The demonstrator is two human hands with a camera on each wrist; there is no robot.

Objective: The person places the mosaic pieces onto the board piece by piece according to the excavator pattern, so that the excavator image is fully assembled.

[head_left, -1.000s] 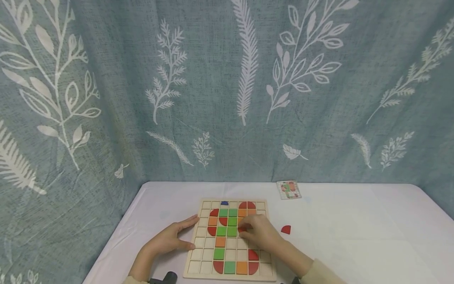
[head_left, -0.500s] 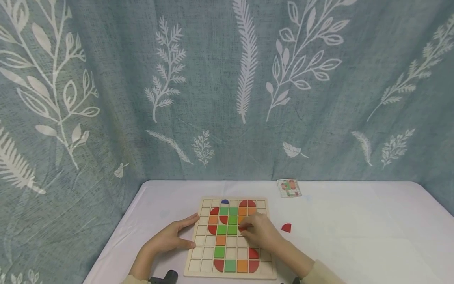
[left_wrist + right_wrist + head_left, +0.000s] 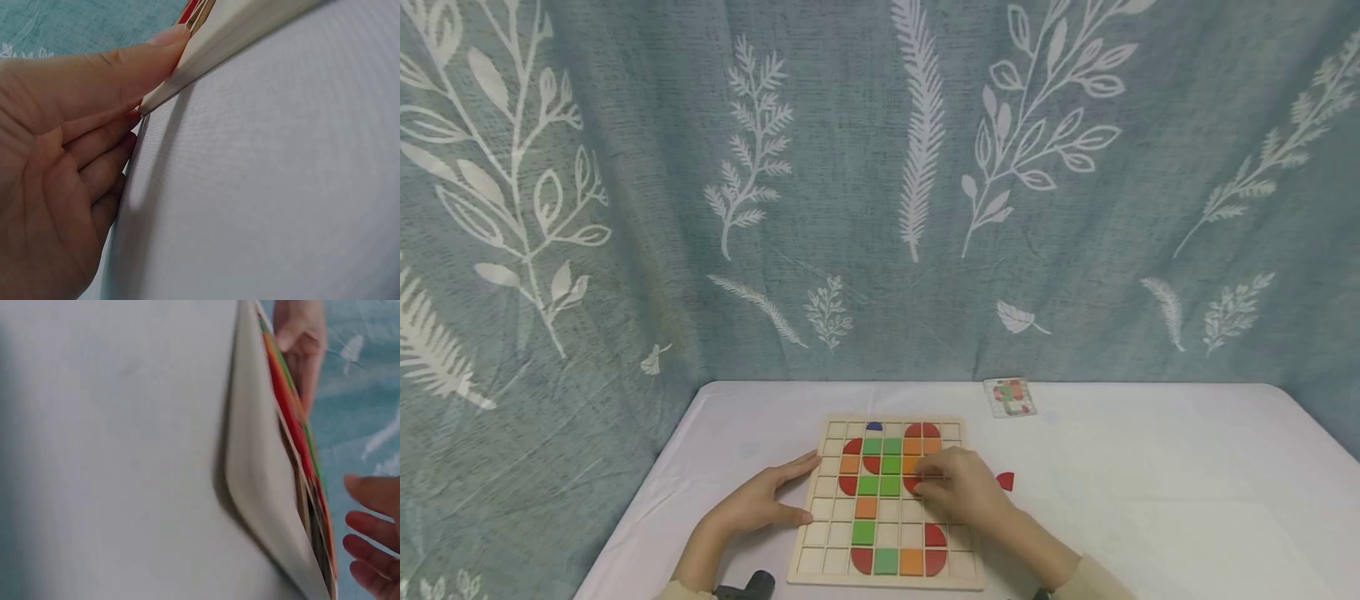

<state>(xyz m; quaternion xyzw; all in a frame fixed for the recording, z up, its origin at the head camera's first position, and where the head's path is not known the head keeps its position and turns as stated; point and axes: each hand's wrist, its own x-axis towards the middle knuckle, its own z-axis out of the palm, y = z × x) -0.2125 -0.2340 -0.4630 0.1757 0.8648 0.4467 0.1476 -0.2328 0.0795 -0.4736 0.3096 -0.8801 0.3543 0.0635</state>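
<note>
A wooden grid board (image 3: 805, 575) lies on the table with coloured pieces in its cells. My left hand (image 3: 760, 500) touches its left edge, fingers and thumb spread; the left wrist view shows this hand (image 3: 62, 156) with the thumb on the rim. Above the board's right part is my right hand (image 3: 962, 483), its fingertips near a red quarter-circle piece (image 3: 912, 484) lying in a cell. In the right wrist view, the fingers of that hand (image 3: 378, 537) are apart and hold nothing. Orange squares (image 3: 912, 465) and green squares (image 3: 890, 485) fill neighbouring cells.
A loose red quarter-circle piece (image 3: 1006, 481) lies right of the board, partly hidden by my right hand. Behind it is a small pattern card (image 3: 1010, 398). A blue half-round piece (image 3: 874, 427) sits in the top row. A leaf-patterned curtain (image 3: 850, 208) hangs behind the table.
My right hand has shifted slightly right, and its fingers have come off the red quarter-circle piece, which now shows more fully in its cell. The left hand stays still.
</note>
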